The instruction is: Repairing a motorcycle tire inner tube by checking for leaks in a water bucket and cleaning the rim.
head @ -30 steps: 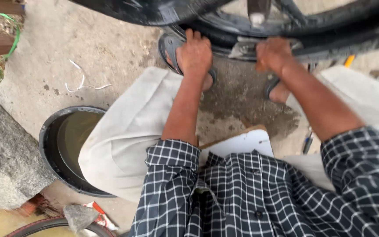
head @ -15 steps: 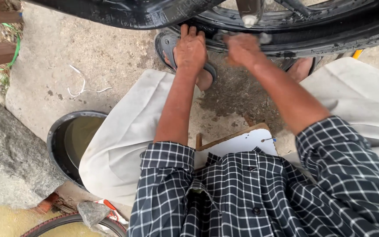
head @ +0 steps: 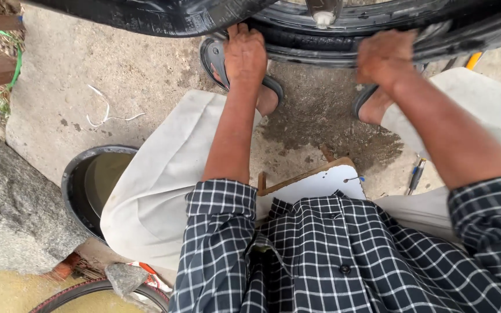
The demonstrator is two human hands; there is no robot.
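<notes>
A black rubber tyre (head: 343, 35) stretches across the top of the view, in front of my knees. My left hand (head: 244, 52) presses on its lower edge with the fingers curled over the rubber. My right hand (head: 385, 58) grips the tyre further right and is blurred by motion. A loose black rubber flap (head: 146, 14) of the tyre or tube hangs out to the left. My sandalled feet (head: 265, 95) rest on the damp concrete just under the tyre. I wear a dark checked shirt and pale trousers.
A black basin of murky water (head: 91, 185) sits at my left knee, beside a large grey rock (head: 13, 203). A white board (head: 314, 182) lies between my legs. Small tools (head: 416, 174) lie at right, another tyre rim (head: 97, 290) at bottom left.
My right hand has moved right along the tyre after sliding left half a second ago. The left hand has stayed on the tyre's edge. The view has shifted slightly.
</notes>
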